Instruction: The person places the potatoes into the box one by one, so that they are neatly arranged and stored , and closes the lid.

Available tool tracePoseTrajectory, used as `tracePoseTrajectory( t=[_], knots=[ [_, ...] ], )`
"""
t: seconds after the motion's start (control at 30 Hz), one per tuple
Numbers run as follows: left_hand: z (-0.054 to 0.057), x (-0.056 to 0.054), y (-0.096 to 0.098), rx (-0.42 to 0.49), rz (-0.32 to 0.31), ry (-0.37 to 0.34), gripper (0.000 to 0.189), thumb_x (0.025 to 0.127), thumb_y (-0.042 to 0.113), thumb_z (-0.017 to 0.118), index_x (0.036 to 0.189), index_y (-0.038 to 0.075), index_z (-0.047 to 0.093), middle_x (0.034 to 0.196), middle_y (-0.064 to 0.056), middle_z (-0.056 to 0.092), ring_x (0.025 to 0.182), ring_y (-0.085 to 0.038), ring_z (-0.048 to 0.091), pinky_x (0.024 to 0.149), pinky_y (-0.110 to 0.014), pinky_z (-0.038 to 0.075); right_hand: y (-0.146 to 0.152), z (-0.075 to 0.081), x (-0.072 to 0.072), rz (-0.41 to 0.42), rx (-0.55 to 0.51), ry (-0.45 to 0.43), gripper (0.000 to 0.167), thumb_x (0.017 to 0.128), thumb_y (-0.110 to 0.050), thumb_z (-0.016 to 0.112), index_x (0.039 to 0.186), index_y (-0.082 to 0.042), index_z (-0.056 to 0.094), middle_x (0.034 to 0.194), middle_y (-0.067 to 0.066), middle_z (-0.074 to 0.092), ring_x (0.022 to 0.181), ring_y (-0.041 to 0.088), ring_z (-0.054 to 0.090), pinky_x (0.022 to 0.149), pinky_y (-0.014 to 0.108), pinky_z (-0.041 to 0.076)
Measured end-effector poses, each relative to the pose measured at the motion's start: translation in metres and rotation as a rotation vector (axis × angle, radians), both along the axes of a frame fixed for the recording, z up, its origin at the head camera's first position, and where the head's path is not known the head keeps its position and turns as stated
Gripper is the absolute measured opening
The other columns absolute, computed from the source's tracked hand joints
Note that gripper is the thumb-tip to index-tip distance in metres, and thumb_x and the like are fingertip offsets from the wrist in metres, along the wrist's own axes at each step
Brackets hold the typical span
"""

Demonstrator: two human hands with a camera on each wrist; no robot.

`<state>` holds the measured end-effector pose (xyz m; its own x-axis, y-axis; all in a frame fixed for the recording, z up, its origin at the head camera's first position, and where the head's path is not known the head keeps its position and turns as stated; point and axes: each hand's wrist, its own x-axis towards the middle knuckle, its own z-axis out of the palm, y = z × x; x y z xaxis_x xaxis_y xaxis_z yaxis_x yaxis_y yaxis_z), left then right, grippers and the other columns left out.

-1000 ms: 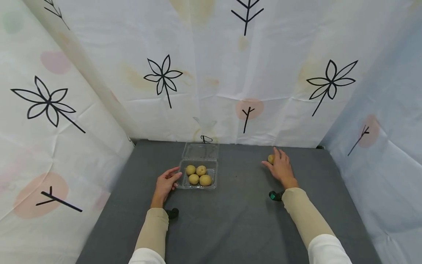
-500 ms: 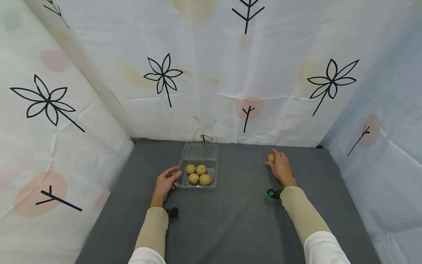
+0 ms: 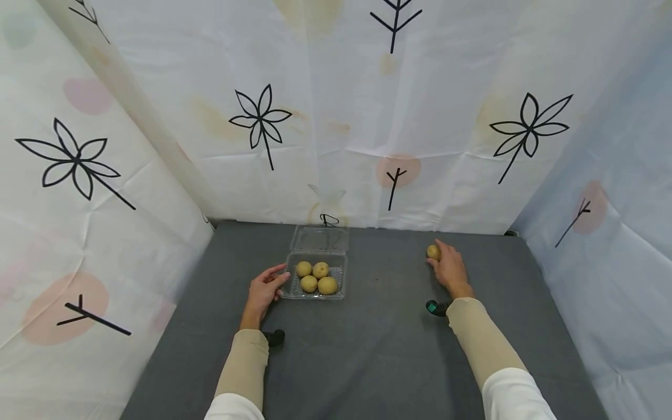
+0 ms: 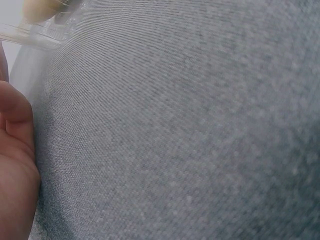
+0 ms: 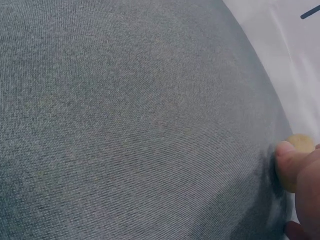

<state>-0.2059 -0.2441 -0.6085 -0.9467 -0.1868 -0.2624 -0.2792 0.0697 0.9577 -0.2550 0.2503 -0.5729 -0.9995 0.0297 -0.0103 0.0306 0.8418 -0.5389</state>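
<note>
A clear plastic clamshell container [image 3: 340, 291] lies on the table with its lid [image 3: 319, 240] folded back toward the wall. Several yellow potatoes [image 3: 328, 285] sit grouped inside it. My left hand [image 3: 264, 293] holds the container by its left rim, thumb and fingers at the edge. In the left wrist view, part of that hand [image 4: 17, 165] shows just below the container's corner [image 4: 45, 37]. Far to the right, my right hand [image 3: 450, 269] grips a single potato [image 3: 433, 252] between thumb and fingers. The right wrist view shows the thumb [image 5: 290, 157] pressed against this potato [image 5: 301, 142].
A grey cloth covers the table [image 3: 367, 350]. White patterned curtains [image 3: 336, 146] enclose its back and both sides, with the back one close behind the lid. A dark wrist strap piece [image 3: 437, 308] sticks out beneath the right wrist, another one [image 3: 275, 338] beneath the left.
My right thumb and fingers have drawn together around the single potato, from a wider spread one second ago. The left hand and the container stay where they were.
</note>
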Motion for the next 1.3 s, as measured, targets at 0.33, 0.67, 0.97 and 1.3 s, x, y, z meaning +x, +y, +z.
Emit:
tracePoseTrajectory(
  t=[0.33, 0.67, 0.97, 1.3],
  knots=[
    [0.002, 0.002, 0.001, -0.007, 0.003, 0.002, 0.048, 0.087, 0.038, 0.082, 0.131, 0.025, 0.069, 0.087, 0.007, 0.063, 0.057, -0.006, 0.057, 0.054, -0.02, 0.047, 0.0, -0.005, 0.0, 0.001, 0.015, 0.046, 0.055, 0.104, -0.016, 0.059, 0.152, 0.002, 0.039, 0.146, 0.035, 0.045, 0.13, 0.055, 0.044, 0.108, 0.066, 0.037],
    [0.001, -0.002, 0.0, -0.005, -0.003, 0.018, 0.05, 0.087, 0.037, 0.082, 0.133, 0.021, 0.069, 0.087, 0.007, 0.066, 0.056, -0.006, 0.058, 0.052, -0.021, 0.048, -0.003, -0.006, 0.001, -0.024, -0.03, 0.118, 0.052, 0.104, -0.015, 0.059, 0.15, 0.004, 0.042, 0.143, 0.034, 0.047, 0.13, 0.053, 0.044, 0.107, 0.067, 0.037],
    [0.001, -0.003, -0.001, -0.002, -0.012, 0.002, 0.049, 0.086, 0.039, 0.083, 0.13, 0.024, 0.07, 0.089, 0.006, 0.066, 0.056, -0.007, 0.059, 0.053, -0.021, 0.048, -0.014, 0.0, 0.006, -0.06, -0.111, 0.125, 0.056, 0.105, -0.018, 0.059, 0.151, 0.007, 0.038, 0.143, 0.034, 0.044, 0.129, 0.05, 0.047, 0.107, 0.063, 0.04],
    [0.002, -0.002, -0.001, 0.002, -0.004, -0.001, 0.048, 0.087, 0.036, 0.083, 0.131, 0.022, 0.07, 0.087, 0.007, 0.066, 0.056, -0.006, 0.059, 0.052, -0.021, 0.048, -0.027, 0.005, 0.009, -0.031, -0.156, 0.14, 0.056, 0.105, -0.017, 0.06, 0.151, 0.006, 0.038, 0.145, 0.032, 0.044, 0.129, 0.048, 0.048, 0.106, 0.061, 0.042]
  ],
)
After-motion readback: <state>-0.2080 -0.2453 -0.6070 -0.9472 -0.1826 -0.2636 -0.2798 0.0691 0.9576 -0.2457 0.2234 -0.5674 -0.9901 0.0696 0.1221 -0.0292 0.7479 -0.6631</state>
